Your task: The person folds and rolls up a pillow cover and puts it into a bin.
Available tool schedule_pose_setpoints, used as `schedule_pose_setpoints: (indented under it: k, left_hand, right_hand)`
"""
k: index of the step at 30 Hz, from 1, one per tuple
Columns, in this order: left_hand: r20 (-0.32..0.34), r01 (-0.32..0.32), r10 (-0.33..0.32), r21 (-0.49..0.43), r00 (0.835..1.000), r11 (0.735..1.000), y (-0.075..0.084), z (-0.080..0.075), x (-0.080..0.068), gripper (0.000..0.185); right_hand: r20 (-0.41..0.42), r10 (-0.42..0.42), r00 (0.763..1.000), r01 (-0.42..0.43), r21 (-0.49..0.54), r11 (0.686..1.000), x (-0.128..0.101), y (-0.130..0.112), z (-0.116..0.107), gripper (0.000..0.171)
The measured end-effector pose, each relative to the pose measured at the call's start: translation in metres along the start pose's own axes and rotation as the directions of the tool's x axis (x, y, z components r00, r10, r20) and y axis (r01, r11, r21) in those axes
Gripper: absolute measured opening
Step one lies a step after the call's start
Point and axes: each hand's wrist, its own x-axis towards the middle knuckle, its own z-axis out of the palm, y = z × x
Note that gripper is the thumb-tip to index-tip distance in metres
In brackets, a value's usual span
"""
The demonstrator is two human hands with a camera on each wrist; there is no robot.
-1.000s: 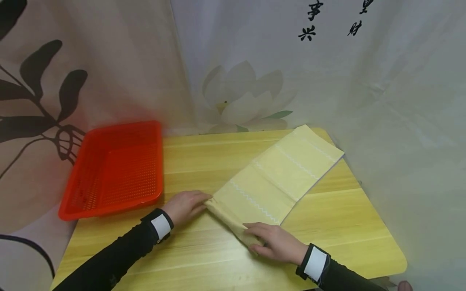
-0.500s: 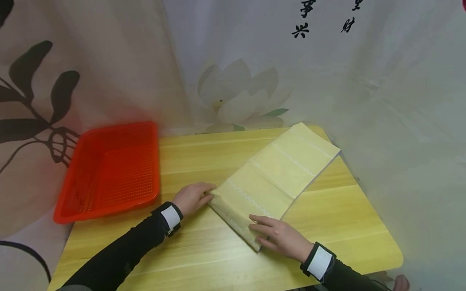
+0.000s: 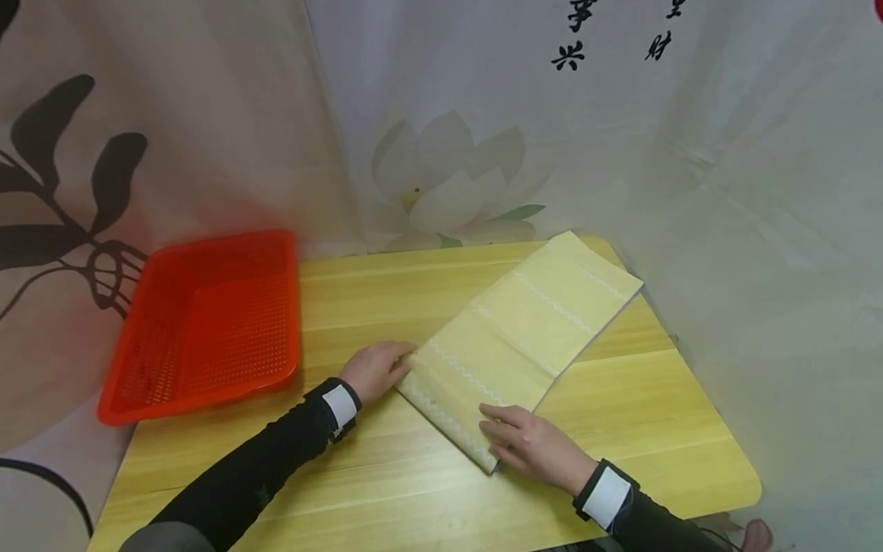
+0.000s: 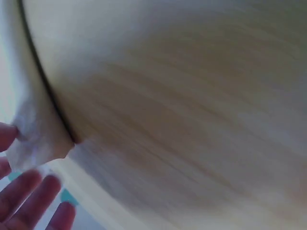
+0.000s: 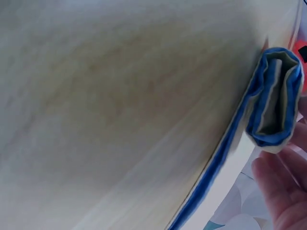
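A long yellow cloth strip (image 3: 510, 330) with white zigzag stitching lies slantwise on the table. Its near end is folded over into a flat roll (image 5: 276, 103), whose blue-edged layers show in the right wrist view. My left hand (image 3: 375, 372) is at the roll's left end, fingertips touching the cloth's corner. In the left wrist view, the left fingers (image 4: 29, 196) are spread loosely by that corner. My right hand (image 3: 541, 448) rests at the roll's right end with its fingers fairly straight. From the right wrist, the right fingers (image 5: 273, 182) appear close beside the roll.
A red perforated plastic basket (image 3: 207, 322) stands at the table's left, partly over its edge. The wooden table (image 3: 662, 429) runs back to a printed curtain (image 3: 441, 92). A black cable (image 3: 55, 475) curves at the lower left.
The near end of the cloth has been turned over away from me and now lies flatter. Both hands have loosened around it; the left has shifted slightly forward and right. The view has shifted slightly.
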Motion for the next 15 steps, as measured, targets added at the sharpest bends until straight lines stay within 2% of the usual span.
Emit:
schedule_pose_setpoints:
  k: [2,3,5,7,8,10,15]
  left_hand:
    - [-0.025,-0.078,0.081,0.099,0.996,0.992,0.000,0.003,-0.004,0.041]
    - [-0.033,-0.124,0.130,0.159,0.991,0.979,0.001,0.004,-0.007,0.042]
    - [-0.039,-0.212,0.232,0.276,0.972,0.938,0.003,0.005,-0.014,0.045]
    - [-0.006,-0.269,0.289,0.348,0.957,0.898,0.005,0.004,-0.021,0.046]
    - [0.019,-0.282,0.296,0.368,0.955,0.886,0.006,0.004,-0.024,0.047]
    - [0.069,-0.286,0.281,0.379,0.957,0.880,0.006,0.005,-0.028,0.049]
    - [0.156,-0.252,0.210,0.340,0.965,0.906,0.002,0.009,-0.033,0.054]
  right_hand:
    - [0.004,-0.009,1.000,0.009,-0.016,1.000,-0.001,0.000,0.002,0.042]
    - [0.007,-0.012,1.000,0.012,-0.022,1.000,-0.001,0.000,0.004,0.042]
    - [0.015,-0.017,1.000,0.017,-0.027,1.000,-0.001,0.000,0.006,0.041]
    - [0.021,-0.017,1.000,0.018,-0.029,0.999,-0.002,0.000,0.008,0.041]
    - [0.021,-0.019,1.000,0.019,-0.032,0.999,-0.002,0.000,0.008,0.041]
    - [0.016,-0.029,0.999,0.030,-0.040,0.999,-0.002,0.001,0.010,0.041]
    - [-0.015,-0.098,0.995,0.097,-0.075,0.992,-0.001,0.001,0.012,0.039]
